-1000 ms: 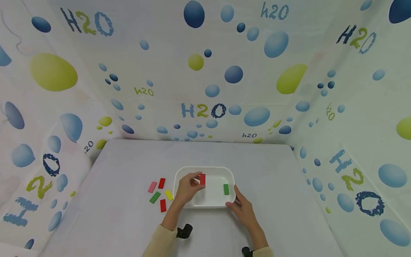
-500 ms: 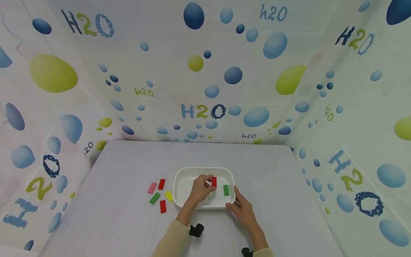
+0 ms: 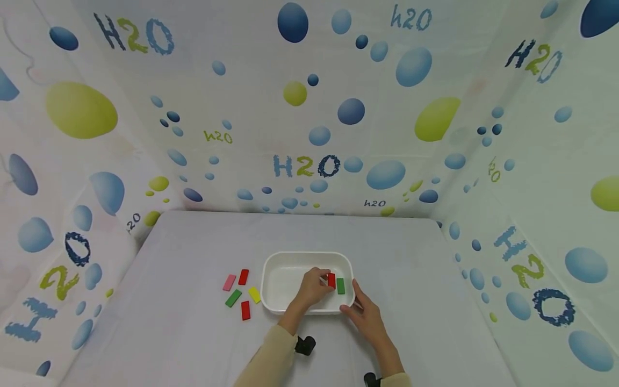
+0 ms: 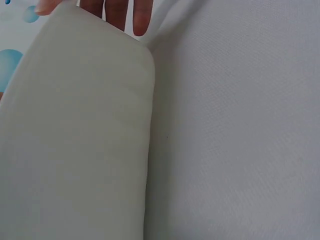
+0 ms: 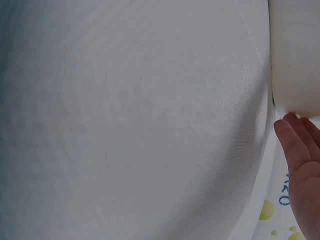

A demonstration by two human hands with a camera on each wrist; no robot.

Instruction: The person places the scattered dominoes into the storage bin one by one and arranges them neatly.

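Note:
In the head view my left hand [image 3: 311, 289] pinches a small red block [image 3: 331, 280] upright over the right part of a white tray [image 3: 282, 279]. Just right of it, a green block [image 3: 340, 286] lies inside the tray, with a narrow gap visible between the two. My right hand [image 3: 366, 312] holds the tray's front right corner, thumb at the front side and fingers along the right side. The left wrist view catches only fingers [image 4: 143, 17] beyond a cream sleeve [image 4: 80, 130]. In the right wrist view, part of my right hand [image 5: 305, 175] appears at the edge.
Left of the tray lie several loose blocks: a pink block [image 3: 229, 282], two red ones [image 3: 245, 310], a green one [image 3: 233, 298] and a yellow one [image 3: 254, 294] close to the tray's side. A white cloth [image 3: 184, 322] covers the table. Printed curtains [image 3: 309, 107] surround it.
My left hand has moved right across the tray, carrying the red block from near its middle to beside the green block. My right hand has stayed at the tray's corner.

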